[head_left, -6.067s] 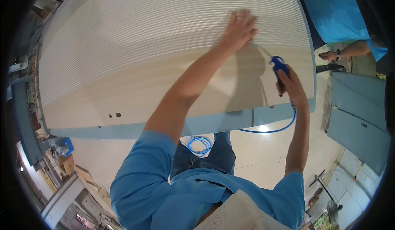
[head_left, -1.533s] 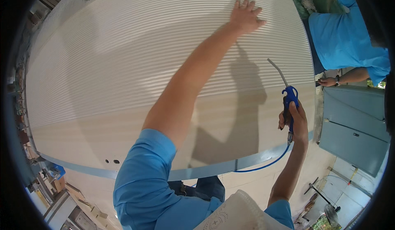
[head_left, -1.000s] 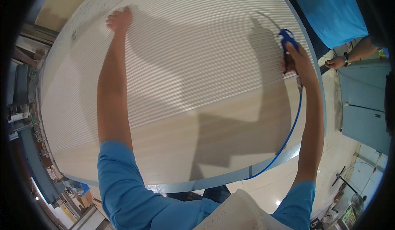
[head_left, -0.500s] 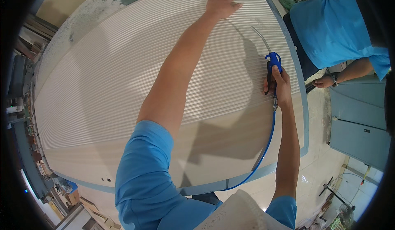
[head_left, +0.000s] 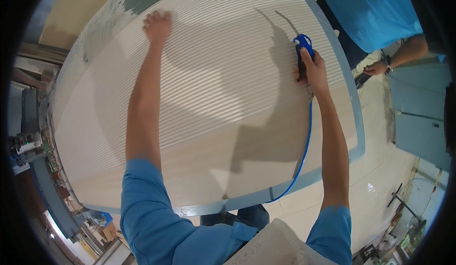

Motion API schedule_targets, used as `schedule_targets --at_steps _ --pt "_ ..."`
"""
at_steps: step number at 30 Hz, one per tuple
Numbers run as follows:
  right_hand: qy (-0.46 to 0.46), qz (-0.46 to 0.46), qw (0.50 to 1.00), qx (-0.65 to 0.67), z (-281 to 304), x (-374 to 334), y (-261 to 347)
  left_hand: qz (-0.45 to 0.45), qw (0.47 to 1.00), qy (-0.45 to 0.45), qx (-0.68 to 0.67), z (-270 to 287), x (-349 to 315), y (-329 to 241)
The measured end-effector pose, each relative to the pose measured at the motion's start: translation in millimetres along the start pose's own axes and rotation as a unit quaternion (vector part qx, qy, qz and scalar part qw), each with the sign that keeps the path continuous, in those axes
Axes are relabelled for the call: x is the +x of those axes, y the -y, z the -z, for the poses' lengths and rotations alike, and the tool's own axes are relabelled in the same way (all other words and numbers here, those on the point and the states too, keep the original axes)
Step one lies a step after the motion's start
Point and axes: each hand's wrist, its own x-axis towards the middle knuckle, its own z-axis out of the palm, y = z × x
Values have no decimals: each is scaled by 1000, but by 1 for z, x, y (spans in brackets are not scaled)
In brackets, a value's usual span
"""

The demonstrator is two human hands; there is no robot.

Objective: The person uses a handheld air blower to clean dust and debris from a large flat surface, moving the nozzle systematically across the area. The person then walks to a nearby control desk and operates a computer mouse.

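Observation:
A large pale board with fine parallel grooves [head_left: 209, 89] lies across the worktable in front of me, its nearer strip smooth. My left hand [head_left: 157, 27] rests on the grooved face near the far left edge, fingers spread and holding nothing. In my right hand [head_left: 314, 70] is a blue air blow gun [head_left: 304, 43], with the fingers wrapped round its handle. Its thin bent metal nozzle [head_left: 287, 22] points away from me over the board's far right part. From the handle's base a blue hose [head_left: 307, 141] curves down over the near edge.
A co-worker in a blue shirt [head_left: 365, 16] stands at the right edge, one hand [head_left: 375, 69] holding something dark. Past the table's grey rim [head_left: 349, 65] stands a grey-green cabinet [head_left: 420, 118]. Machine parts [head_left: 28, 144] line the left side. A dark metal stand [head_left: 403, 205] is at lower right.
My left hand has swept left across the board, from the far right part to the far left. The blow gun in my right hand has shifted slightly left and farther away.

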Motion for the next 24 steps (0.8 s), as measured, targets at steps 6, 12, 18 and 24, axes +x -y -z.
schedule_targets --at_steps 6,12,18,24 --pt "-73 7 994 -79 18 24 6 -256 965 31 -49 20 -121 -192" --pt "26 -64 988 -140 92 28 27 -352 927 71 -110 52 -217 -226" --pt "187 -134 965 -124 124 -36 10 -307 949 44 -62 71 -261 -71" --pt "346 -169 912 -140 68 -117 1 -72 995 45 -58 102 -303 147"
